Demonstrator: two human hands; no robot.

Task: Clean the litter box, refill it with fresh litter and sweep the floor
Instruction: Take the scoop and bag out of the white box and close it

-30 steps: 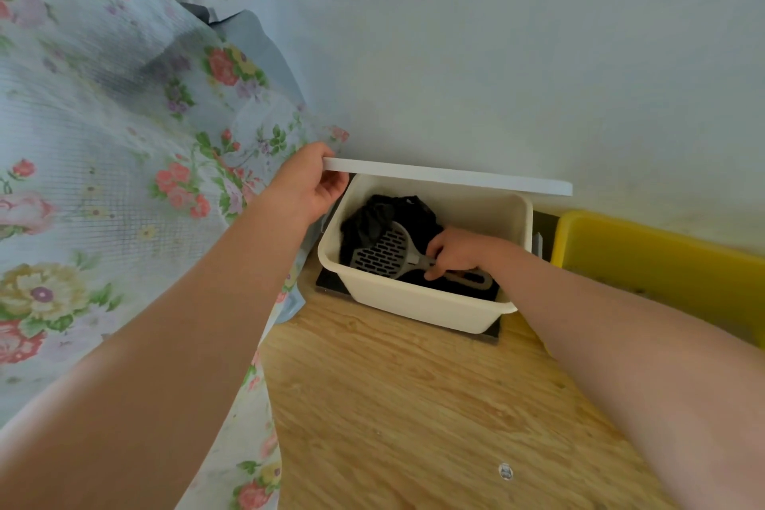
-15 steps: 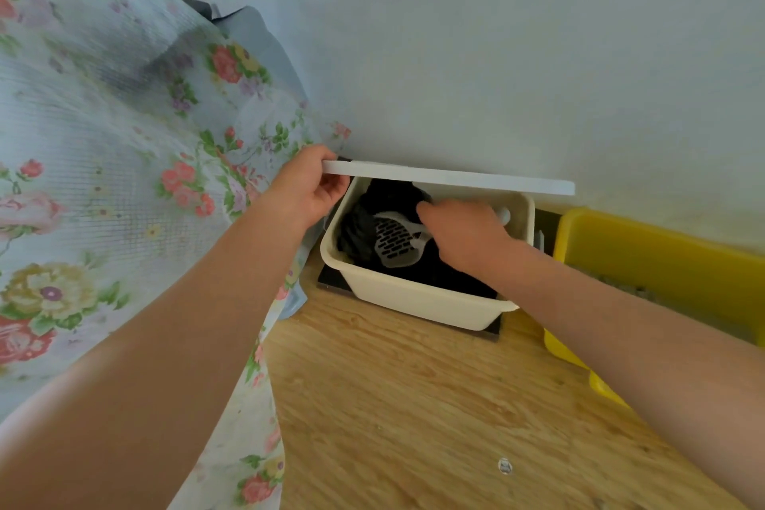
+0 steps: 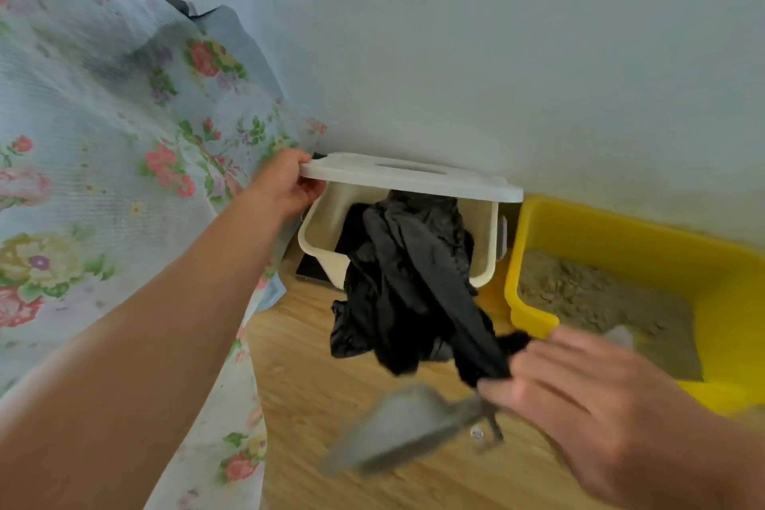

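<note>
A cream storage bin [image 3: 482, 257] stands on the wooden floor against the wall. My left hand [image 3: 285, 186] grips the left edge of its white lid [image 3: 410, 176] and holds it raised. My right hand [image 3: 579, 402], blurred by motion, holds a black plastic bag [image 3: 410, 294] that trails out of the bin, together with a grey slotted litter scoop [image 3: 393, 426] hanging below the hand. To the right sits the yellow litter box [image 3: 621, 228] with brownish litter [image 3: 600, 298] inside.
A floral cloth [image 3: 103, 161] drapes down on the left, close to my left arm. The white wall [image 3: 538, 75] runs right behind bin and litter box. Wooden floor [image 3: 331, 397] lies in front. A dark mat edge [image 3: 308, 271] shows under the bin.
My right hand has pulled the scoop and the black bag out of the bin, toward me and to the right. The left hand still holds the lid up.
</note>
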